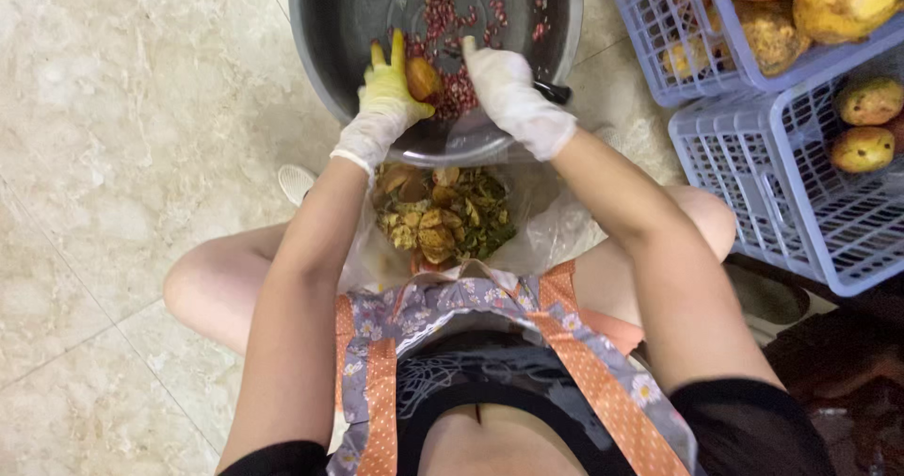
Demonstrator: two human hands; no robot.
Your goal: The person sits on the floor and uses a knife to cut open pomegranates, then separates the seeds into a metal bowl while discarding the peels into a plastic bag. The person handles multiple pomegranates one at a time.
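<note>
Nearest the camera, an orange-dotted floral fabric apron covers the lap; just beyond it lies a clear plastic bag of yellow-brown peel scraps. I read the step in hand as seed removal over the large grey metal basin, where loose red seeds already lie on the floor of the basin.

1. The left hand, in a yellow-stained glove, is closed around a small brownish fruit piece at the near rim of the basin.
2. The right hand, white-gloved, is curled on a black-handled tool; its blade is hidden.
3. The long axis of the fruit piece cannot be told; its rounded side faces up.

In my judgement the next move calls for a firm left-hand hold while the seeds are loosened downward.

Two lilac plastic crates of yellowish fruit stand to the right.
</note>
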